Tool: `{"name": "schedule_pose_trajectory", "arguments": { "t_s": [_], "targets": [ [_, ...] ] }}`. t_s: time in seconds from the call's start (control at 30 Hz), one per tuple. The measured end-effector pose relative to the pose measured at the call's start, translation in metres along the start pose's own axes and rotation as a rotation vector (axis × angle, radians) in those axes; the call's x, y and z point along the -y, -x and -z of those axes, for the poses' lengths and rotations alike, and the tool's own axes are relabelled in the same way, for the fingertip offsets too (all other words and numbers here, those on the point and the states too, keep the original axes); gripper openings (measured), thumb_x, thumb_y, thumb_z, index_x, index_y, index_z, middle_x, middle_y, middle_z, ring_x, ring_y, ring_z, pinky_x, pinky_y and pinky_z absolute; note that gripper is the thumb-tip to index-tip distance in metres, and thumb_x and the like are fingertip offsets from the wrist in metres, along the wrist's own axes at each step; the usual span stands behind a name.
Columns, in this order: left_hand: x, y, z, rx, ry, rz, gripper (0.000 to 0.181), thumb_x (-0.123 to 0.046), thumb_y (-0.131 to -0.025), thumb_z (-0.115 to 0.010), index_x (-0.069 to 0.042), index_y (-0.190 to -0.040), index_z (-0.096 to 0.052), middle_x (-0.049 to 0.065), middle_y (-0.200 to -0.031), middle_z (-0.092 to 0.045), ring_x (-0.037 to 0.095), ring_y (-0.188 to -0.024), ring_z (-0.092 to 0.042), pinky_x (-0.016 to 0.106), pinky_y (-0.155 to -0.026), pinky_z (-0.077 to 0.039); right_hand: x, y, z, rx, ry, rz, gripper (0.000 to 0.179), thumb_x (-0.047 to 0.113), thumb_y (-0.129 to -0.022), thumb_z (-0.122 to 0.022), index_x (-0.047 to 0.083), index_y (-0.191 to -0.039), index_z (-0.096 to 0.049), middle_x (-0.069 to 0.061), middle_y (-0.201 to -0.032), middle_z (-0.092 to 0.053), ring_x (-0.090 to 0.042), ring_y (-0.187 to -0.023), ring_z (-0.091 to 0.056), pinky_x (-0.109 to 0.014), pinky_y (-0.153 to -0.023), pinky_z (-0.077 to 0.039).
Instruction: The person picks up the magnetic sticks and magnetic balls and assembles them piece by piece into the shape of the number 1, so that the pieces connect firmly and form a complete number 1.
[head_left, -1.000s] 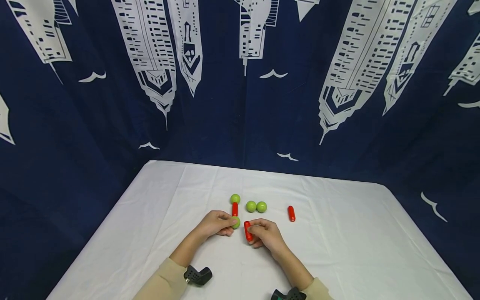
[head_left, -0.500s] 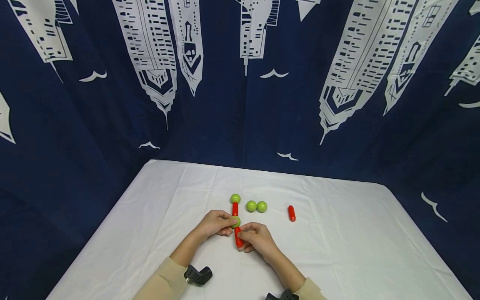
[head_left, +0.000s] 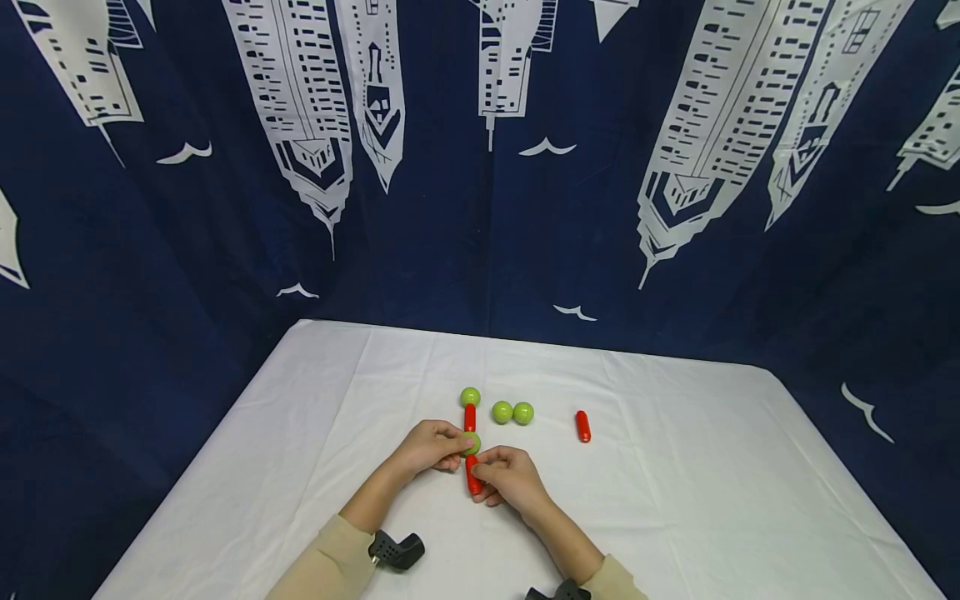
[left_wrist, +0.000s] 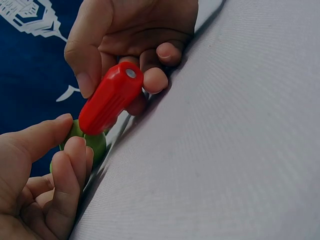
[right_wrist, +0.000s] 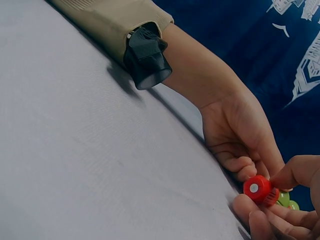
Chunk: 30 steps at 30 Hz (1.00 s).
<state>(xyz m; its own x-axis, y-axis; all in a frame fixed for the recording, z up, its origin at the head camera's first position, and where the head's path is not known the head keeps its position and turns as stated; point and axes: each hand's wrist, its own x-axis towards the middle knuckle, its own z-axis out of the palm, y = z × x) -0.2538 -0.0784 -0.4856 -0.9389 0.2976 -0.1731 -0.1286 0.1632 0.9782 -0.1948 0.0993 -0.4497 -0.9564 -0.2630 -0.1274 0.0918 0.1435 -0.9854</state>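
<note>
My left hand (head_left: pixel 429 448) pinches a shiny green ball (head_left: pixel 472 444) between thumb and fingers. A red rod (head_left: pixel 470 417) runs from that ball to another green ball (head_left: pixel 470 397) farther away. In my right hand (head_left: pixel 519 482) is a second red rod (head_left: pixel 473 477), held by thumb and fingertips. Its far end appears to meet the near side of the pinched ball, roughly in line with the first rod. In the left wrist view this held rod (left_wrist: pixel 111 100) shows a silvery disc in its end, and the green ball (left_wrist: pixel 97 145) is partly hidden behind it and the left fingers.
Two green balls (head_left: pixel 513 412) sit side by side, right of the row. Farther right lies a loose red rod (head_left: pixel 583 427). A white cloth covers the table (head_left: pixel 675 500), and a dark blue printed curtain (head_left: pixel 487 233) hangs behind its back edge.
My right hand has brought its red rod leftward and slightly nearer me, from beside the pinched ball to below it in line. The left hand stays put on the ball.
</note>
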Motion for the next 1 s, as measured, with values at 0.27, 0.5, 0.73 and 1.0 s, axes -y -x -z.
{"name": "schedule_pose_trajectory", "arguments": {
  "t_s": [0.27, 0.5, 0.73, 1.0],
  "targets": [
    [0.0, 0.0, 0.001, 0.007, 0.0, 0.0, 0.033, -0.025, -0.087, -0.075, 0.005, -0.099, -0.065, 0.001, -0.061, -0.059, 0.005, -0.051, -0.057, 0.017, -0.051, -0.049, -0.025, -0.016, -0.001, -0.057, 0.006, -0.033, 0.021, 0.007, -0.086, -0.062, -0.007, -0.101, -0.061, -0.005, -0.068, -0.067, -0.011, -0.053, -0.065, -0.019, -0.046, -0.049],
    [0.0, -0.001, 0.001, 0.004, 0.006, 0.003, 0.032, -0.024, -0.086, -0.076, 0.004, -0.098, -0.065, 0.001, -0.061, -0.059, 0.005, -0.051, -0.057, 0.017, -0.05, -0.049, -0.026, -0.017, -0.001, -0.069, 0.011, -0.034, 0.021, 0.007, -0.086, -0.063, -0.007, -0.101, -0.061, -0.005, -0.068, -0.067, -0.012, -0.054, -0.065, -0.02, -0.046, -0.05],
    [0.0, 0.0, 0.0, 0.007, 0.007, 0.0, 0.032, -0.024, -0.087, -0.076, 0.004, -0.098, -0.066, 0.001, -0.062, -0.06, 0.005, -0.052, -0.058, 0.016, -0.051, -0.049, -0.028, -0.018, -0.002, -0.061, 0.038, -0.032, 0.021, 0.011, -0.088, -0.066, -0.007, -0.097, -0.062, -0.006, -0.068, -0.067, -0.014, -0.053, -0.065, -0.023, -0.047, -0.052],
    [0.0, 0.001, 0.0, 0.005, 0.009, -0.003, 0.032, -0.023, -0.087, -0.076, 0.005, -0.098, -0.065, 0.001, -0.062, -0.06, 0.005, -0.051, -0.058, 0.016, -0.05, -0.049, -0.026, -0.016, -0.003, -0.077, 0.051, -0.053, 0.019, 0.012, -0.086, -0.069, -0.005, -0.092, -0.064, -0.005, -0.064, -0.065, -0.009, -0.049, -0.063, -0.021, -0.047, -0.052]
  ]
}}
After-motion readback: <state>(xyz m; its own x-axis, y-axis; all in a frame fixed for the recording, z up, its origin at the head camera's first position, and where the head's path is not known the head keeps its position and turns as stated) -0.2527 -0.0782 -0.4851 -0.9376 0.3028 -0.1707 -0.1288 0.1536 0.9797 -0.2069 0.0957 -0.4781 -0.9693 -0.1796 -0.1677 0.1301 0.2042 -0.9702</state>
